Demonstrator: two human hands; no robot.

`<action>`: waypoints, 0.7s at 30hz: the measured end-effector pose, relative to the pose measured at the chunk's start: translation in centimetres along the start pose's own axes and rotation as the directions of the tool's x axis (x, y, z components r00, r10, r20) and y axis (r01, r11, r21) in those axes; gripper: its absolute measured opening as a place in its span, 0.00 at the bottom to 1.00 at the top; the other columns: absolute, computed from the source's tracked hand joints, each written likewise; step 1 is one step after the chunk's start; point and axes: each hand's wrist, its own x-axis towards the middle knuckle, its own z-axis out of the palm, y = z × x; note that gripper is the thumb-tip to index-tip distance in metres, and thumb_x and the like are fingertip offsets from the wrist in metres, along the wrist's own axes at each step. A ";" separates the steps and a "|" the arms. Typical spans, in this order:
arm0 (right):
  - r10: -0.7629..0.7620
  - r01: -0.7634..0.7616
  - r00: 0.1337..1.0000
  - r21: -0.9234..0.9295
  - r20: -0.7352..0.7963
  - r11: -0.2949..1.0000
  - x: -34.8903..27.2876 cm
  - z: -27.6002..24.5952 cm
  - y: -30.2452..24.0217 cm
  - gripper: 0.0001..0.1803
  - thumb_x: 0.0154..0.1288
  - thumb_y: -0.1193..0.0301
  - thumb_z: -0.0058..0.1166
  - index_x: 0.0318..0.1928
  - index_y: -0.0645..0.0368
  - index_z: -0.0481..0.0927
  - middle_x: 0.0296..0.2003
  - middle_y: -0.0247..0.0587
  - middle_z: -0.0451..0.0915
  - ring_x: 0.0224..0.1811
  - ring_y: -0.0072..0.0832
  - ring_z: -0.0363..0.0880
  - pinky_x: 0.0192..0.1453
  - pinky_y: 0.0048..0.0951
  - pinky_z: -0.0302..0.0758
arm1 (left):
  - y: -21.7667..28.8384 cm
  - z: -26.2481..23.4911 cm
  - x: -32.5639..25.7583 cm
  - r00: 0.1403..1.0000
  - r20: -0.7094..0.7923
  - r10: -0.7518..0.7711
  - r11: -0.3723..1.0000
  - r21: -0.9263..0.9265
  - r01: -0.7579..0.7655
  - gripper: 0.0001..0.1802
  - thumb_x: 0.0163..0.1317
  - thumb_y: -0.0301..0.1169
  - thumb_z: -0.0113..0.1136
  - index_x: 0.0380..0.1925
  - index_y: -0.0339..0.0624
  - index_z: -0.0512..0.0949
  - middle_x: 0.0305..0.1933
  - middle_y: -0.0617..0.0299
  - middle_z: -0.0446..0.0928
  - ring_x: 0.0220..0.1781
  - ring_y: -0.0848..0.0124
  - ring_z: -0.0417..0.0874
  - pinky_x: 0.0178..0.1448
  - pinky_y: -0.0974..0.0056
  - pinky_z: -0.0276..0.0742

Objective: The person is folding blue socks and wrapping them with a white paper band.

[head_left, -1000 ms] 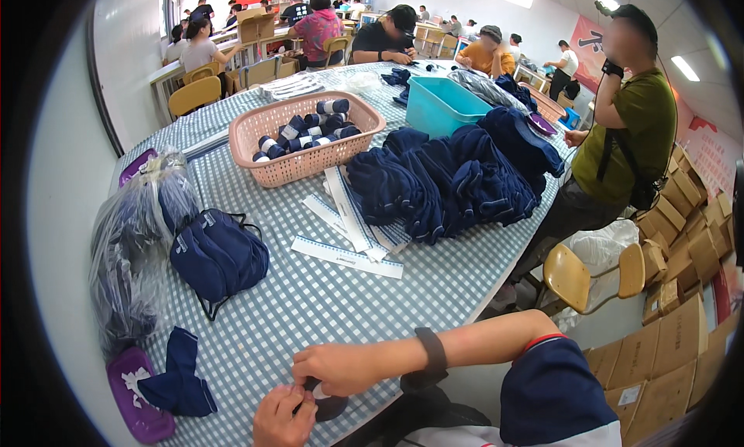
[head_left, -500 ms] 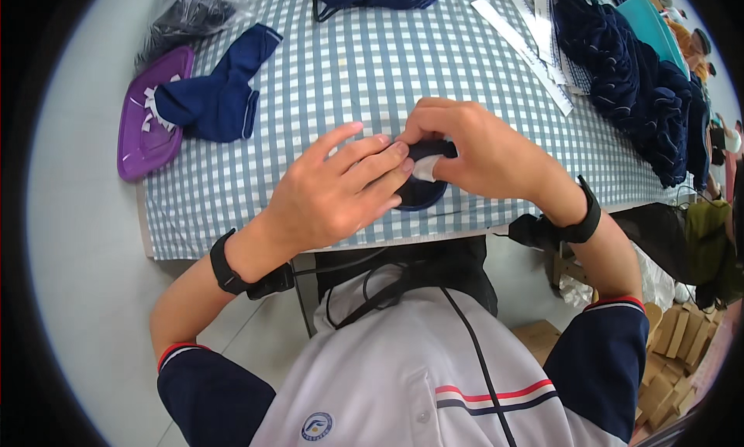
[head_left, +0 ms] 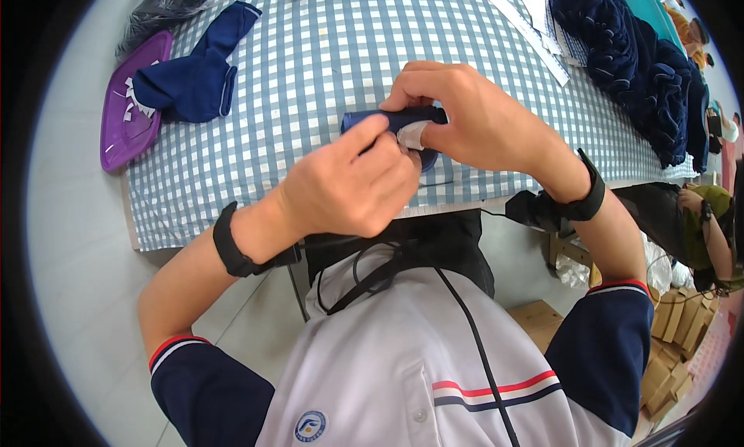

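Observation:
A small navy piece of cloth (head_left: pixel 360 120) lies folded near the front edge of the table, between my two hands. My left hand (head_left: pixel 349 182) has its fingers curled in and closed at the cloth's near side, partly covering it. On the far side, my right hand (head_left: pixel 484 122) grips the cloth with bent fingers and thumb. A white piece (head_left: pixel 412 135) shows at my right thumb tip; whether it is a wrap or a label I cannot tell. To the left, a navy sewn piece with light edging (head_left: pixel 190 83) rests partly over a purple tray (head_left: pixel 116 149) holding small white pieces.
Navy cloth pieces are heaped (head_left: pixel 632 75) at the right, beside a teal container (head_left: pixel 652 12). Long white strips (head_left: pixel 535 40) lie at the far right. A clear plastic bag (head_left: pixel 167 5) is at the far left. Another person's hand (head_left: pixel 690 199) shows at the right edge.
My left fingers, stretched over the cloth before, are now curled in. More of the folded cloth shows, reaching out to the left. The whole view has shifted slightly.

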 end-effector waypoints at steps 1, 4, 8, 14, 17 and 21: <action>-0.014 0.014 1.000 -0.020 -0.017 1.000 -0.1 0.0 -0.1 0.17 0.50 0.87 0.61 0.44 0.69 0.82 0.38 0.46 0.83 0.41 0.43 0.84 0.47 0.36 0.80 | -0.1 0.3 -0.1 0.999 -0.031 -0.018 1.000 0.005 0.018 0.09 0.48 0.25 0.68 0.31 0.37 0.87 0.31 0.61 0.81 0.39 0.65 0.84 0.55 0.56 0.86; 0.008 -0.007 1.000 -0.006 0.028 1.000 -0.1 -0.4 0.0 0.17 0.51 0.87 0.61 0.44 0.69 0.82 0.40 0.46 0.83 0.44 0.43 0.84 0.49 0.36 0.80 | 0.0 0.4 -0.1 0.993 -0.096 -0.076 0.997 -0.023 0.074 0.08 0.48 0.25 0.68 0.31 0.38 0.87 0.30 0.62 0.81 0.37 0.67 0.84 0.54 0.56 0.87; -0.035 0.038 0.997 -0.042 0.068 0.998 -0.2 -0.8 0.6 0.20 0.50 0.88 0.59 0.46 0.69 0.82 0.43 0.46 0.83 0.47 0.44 0.83 0.52 0.36 0.80 | -0.2 0.5 0.1 0.988 -0.114 -0.108 0.994 -0.022 0.106 0.09 0.44 0.22 0.69 0.30 0.38 0.86 0.28 0.62 0.80 0.37 0.67 0.84 0.50 0.58 0.88; 0.021 -0.022 0.996 0.010 0.086 1.000 -0.4 -0.9 0.3 0.21 0.49 0.89 0.57 0.47 0.68 0.82 0.42 0.46 0.82 0.45 0.42 0.83 0.53 0.37 0.80 | -0.7 0.5 0.3 0.968 -0.148 -0.201 0.979 -0.077 0.191 0.07 0.44 0.21 0.72 0.26 0.38 0.85 0.27 0.60 0.78 0.36 0.64 0.84 0.45 0.58 0.88; -0.026 0.026 1.000 -0.064 0.013 0.998 -0.7 -0.4 0.0 0.20 0.49 0.88 0.58 0.47 0.68 0.82 0.42 0.47 0.82 0.45 0.45 0.83 0.51 0.38 0.80 | -0.7 0.0 0.6 0.965 -0.084 -0.248 0.963 -0.130 0.236 0.12 0.42 0.20 0.74 0.31 0.38 0.85 0.32 0.58 0.79 0.39 0.61 0.84 0.46 0.58 0.86; -0.051 0.044 0.993 -0.069 -0.104 0.997 -1.5 0.7 -0.9 0.17 0.49 0.87 0.59 0.43 0.67 0.82 0.42 0.51 0.80 0.45 0.51 0.80 0.50 0.41 0.79 | -0.2 -0.9 1.4 0.908 0.035 -0.418 0.866 -0.285 0.410 0.28 0.41 0.20 0.77 0.47 0.37 0.82 0.40 0.56 0.81 0.46 0.55 0.84 0.50 0.57 0.84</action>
